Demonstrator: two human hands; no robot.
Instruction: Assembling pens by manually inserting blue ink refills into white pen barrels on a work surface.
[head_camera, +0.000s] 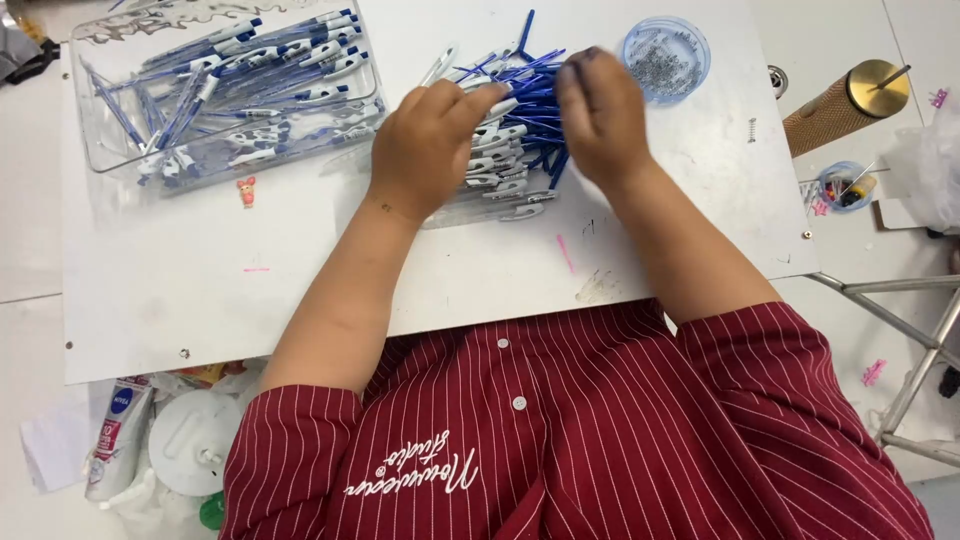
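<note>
White worktop board (300, 280) fills most of the single head-camera view, seen from above, with a pale floor around it.

At the upper centre of the frame lies a heap of pen parts (515, 130): clear and white barrels with clips stacked on the left side, thin blue refills fanned out on the right. Both hands are on this heap. The left hand (430, 145), just left of centre, is loosely curled, its fingertips pressing on the white barrels; whether it grips one cannot be told. The right hand (600, 115), just right of it, is bent at the knuckles with fingertips buried among the blue refills, seemingly pinching some, though the grasp is hidden.

At the upper left sits a clear plastic tray (110, 150) holding finished blue-and-white pens. At the upper right, a small round blue dish (690, 35) holds tiny metal springs. A little red charm (246, 190) lies below the tray. A brown textured cylinder with a brass cap (845, 105) stands at the far right.

To do this well, it would likely help to steady the barrels with one hand while drawing a single refill free, so the heap does not scatter.

A red pinstriped shirt (600, 430) fills the bottom of the frame.
</note>
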